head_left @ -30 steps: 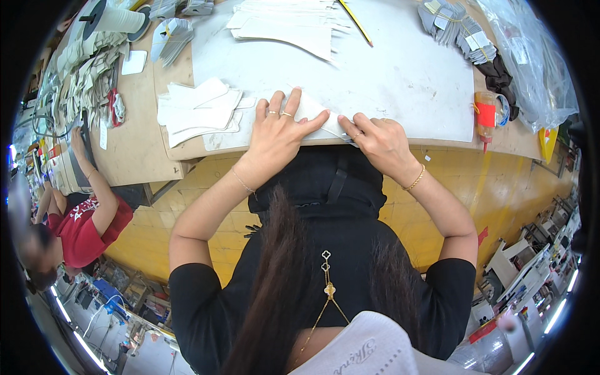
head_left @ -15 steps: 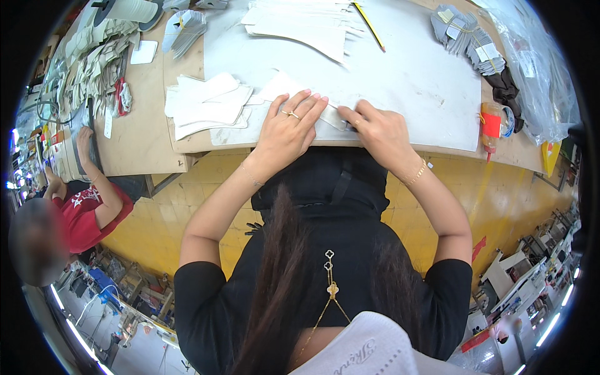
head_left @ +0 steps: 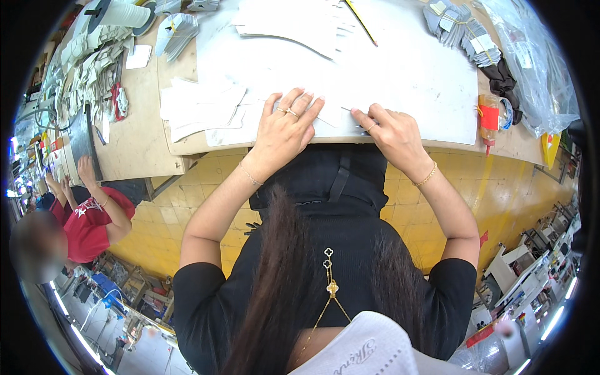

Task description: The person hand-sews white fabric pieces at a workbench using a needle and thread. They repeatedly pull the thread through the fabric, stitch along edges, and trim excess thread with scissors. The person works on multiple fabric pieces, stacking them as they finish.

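Table (head_left: 134, 150) comes first, then the pale sheet (head_left: 431, 94) on it, and a pile (head_left: 203, 106) of white pieces to the left. The left hand (head_left: 284, 125) lies flat, fingers slightly apart. The right hand (head_left: 392, 132) is curled, thumb and fingers together. One white piece (head_left: 328, 116), washed out by glare, lies near the front edge, partly under the left fingers. Farther right stands a bottle (head_left: 489, 119); a pencil (head_left: 361, 22) lies beyond. Smallest, a thin tool (head_left: 346, 109) is clamped in the right fingertips.
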Motion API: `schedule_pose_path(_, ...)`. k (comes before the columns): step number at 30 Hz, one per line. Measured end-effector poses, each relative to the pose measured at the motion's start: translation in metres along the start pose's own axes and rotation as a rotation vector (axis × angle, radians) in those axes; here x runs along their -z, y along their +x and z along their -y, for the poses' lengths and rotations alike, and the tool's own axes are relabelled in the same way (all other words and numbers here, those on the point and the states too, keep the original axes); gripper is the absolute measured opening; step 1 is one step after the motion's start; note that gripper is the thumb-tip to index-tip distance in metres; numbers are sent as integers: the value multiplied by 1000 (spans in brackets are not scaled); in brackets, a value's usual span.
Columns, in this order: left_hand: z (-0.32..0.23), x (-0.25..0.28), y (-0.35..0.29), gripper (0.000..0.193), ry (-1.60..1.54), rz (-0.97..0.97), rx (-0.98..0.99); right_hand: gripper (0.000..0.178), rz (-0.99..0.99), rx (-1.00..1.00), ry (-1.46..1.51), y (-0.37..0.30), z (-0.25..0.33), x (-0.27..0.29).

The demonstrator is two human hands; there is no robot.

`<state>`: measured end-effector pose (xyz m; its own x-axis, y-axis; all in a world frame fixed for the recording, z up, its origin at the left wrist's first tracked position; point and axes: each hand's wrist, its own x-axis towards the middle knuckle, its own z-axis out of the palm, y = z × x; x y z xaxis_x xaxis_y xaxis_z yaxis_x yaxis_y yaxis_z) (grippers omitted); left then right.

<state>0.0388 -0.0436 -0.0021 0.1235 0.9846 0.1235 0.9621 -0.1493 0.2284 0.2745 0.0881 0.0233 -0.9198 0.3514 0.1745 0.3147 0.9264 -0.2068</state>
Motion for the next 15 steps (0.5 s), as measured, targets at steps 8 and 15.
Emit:
schedule_pose_path(8, -3, 10, 11, 58, 66, 33, -61, 37, 17, -19, -9, 3, 3, -1)
schedule_pose_path(15, -15, 19, 20, 49, 58, 62, -61, 24, 92, -445, 235, 9, 14, 10)
